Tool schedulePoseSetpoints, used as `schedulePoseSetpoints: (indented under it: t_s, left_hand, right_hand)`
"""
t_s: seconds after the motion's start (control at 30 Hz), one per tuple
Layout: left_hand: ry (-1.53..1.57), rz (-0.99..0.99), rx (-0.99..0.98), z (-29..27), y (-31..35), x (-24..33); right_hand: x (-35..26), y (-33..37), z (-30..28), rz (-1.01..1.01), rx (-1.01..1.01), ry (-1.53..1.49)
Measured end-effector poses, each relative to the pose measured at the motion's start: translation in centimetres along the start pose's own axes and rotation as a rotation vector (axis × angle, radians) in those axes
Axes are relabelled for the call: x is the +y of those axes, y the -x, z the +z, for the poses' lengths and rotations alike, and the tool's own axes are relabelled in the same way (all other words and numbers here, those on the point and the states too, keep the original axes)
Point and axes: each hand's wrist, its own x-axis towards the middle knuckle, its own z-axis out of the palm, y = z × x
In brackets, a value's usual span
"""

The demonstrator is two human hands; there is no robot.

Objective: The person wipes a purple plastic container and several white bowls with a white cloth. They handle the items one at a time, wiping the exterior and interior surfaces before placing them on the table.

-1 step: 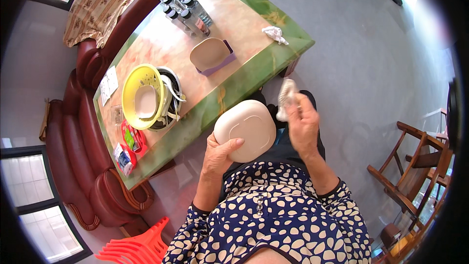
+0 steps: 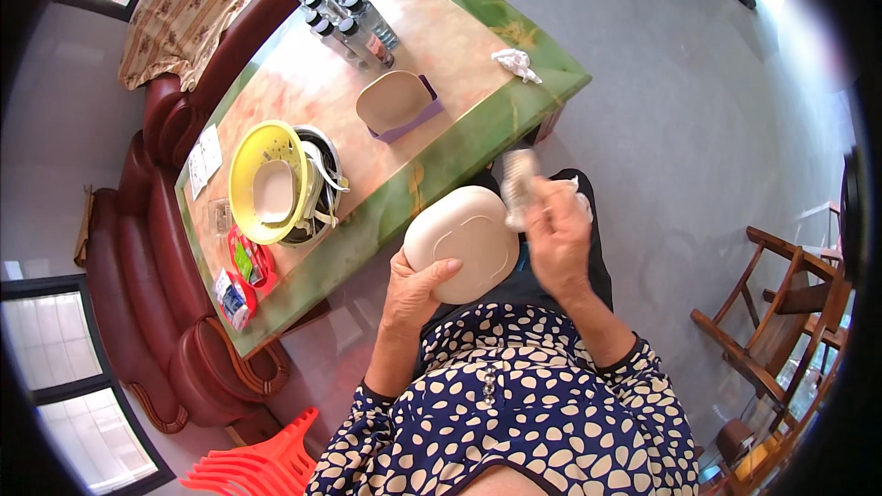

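Note:
A cream, rounded-square plate (image 2: pixel 473 243) is tilted over my lap with its underside up. My left hand (image 2: pixel 411 298) grips its near left edge, thumb lying across the underside. Just off the plate's right edge, my right hand (image 2: pixel 560 243) is closed on a crumpled whitish cloth (image 2: pixel 521 186), smeared by motion. Some of the cloth shows past the fingers on the right. On the table (image 2: pixel 381 216) in front, similar beige plates (image 2: pixel 390 98) stand in a purple holder (image 2: pixel 413 122). Another small cream dish (image 2: pixel 274 193) lies in a yellow basket (image 2: pixel 242 179).
Clear bottles (image 2: pixel 372 28) with black caps stand at the table's far side. A crumpled white tissue (image 2: pixel 517 64) lies near the right corner. Red packages (image 2: pixel 251 259) sit at the left end. Red stacked stools (image 2: pixel 257 464) and a wooden chair (image 2: pixel 781 321) flank me.
My right hand has moved a little left with the cloth, closer to the plate's edge. My left hand and the plate have hardly moved.

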Motion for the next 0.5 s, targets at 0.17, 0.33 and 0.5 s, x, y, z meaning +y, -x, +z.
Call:
schedulePoseSetpoints:
  t_s: [0.17,0.33,0.5]
  left_hand:
    - [-0.028,0.115,0.044,-0.5,0.0,-1.7]
    - [-0.037,0.127,0.021,-0.2,0.6,-1.7]
    - [0.077,0.147,0.083,0.8,0.8,-1.8]
  right_hand:
    - [-3.3,1.5,3.0,-0.414,-0.174,0.199]
    - [-2.8,0.5,2.8,-0.342,-0.15,0.207]
    - [0.3,1.0,3.3,-0.131,-0.149,0.103]
